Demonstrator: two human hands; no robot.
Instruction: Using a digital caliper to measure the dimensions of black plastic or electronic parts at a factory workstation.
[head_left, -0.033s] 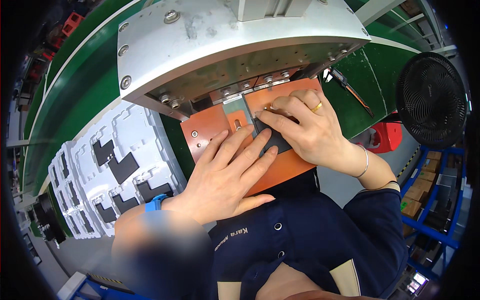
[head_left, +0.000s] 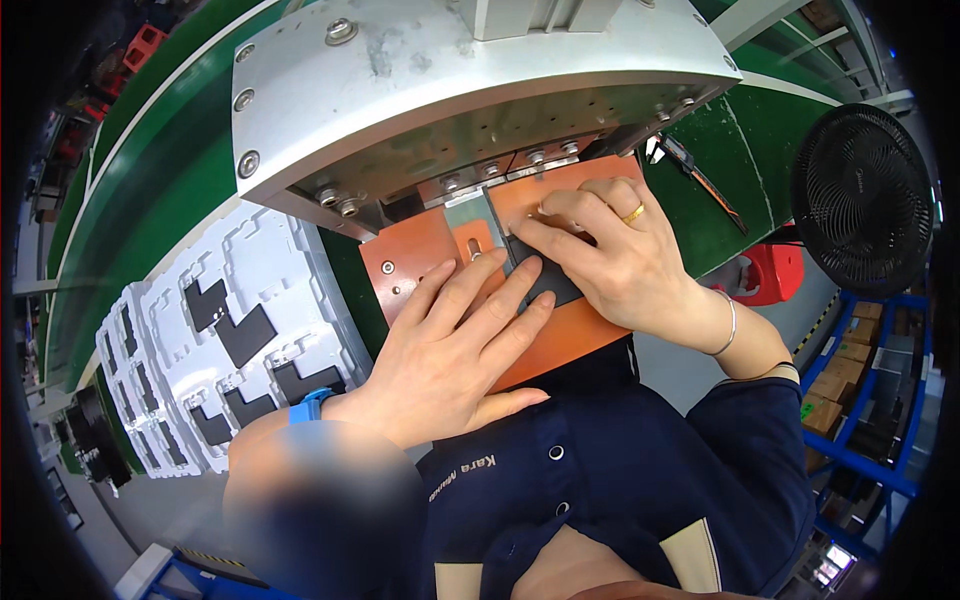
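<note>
Both hands are working on an orange plate (head_left: 430, 262) lying under the overhang of a large grey metal press head (head_left: 420, 90). The left hand (head_left: 450, 350) is lying flat and open on the plate, its fingers spread and pressing on the near edge of a small dark flat piece (head_left: 545, 280). The right hand (head_left: 615, 255), wearing a gold ring, is bending its fingertips down onto the same dark piece from the far side, pinning it rather than closing around it. The piece is sitting near the middle of the plate, just beside a grey metal tab (head_left: 468, 215) sticking out from under the press head.

To the left, white moulded trays (head_left: 250, 250) are lying in a row on the green tabletop (head_left: 150, 220), holding several dark angular parts (head_left: 245, 335); at least seven are showing. To the right, one black fan (head_left: 862, 200) is standing beside a red object (head_left: 770, 272). Cardboard boxes (head_left: 845, 365) are sitting on blue shelving (head_left: 880, 470) below the fan. A slim orange-handled tool (head_left: 700, 178) is lying on the green surface.
</note>
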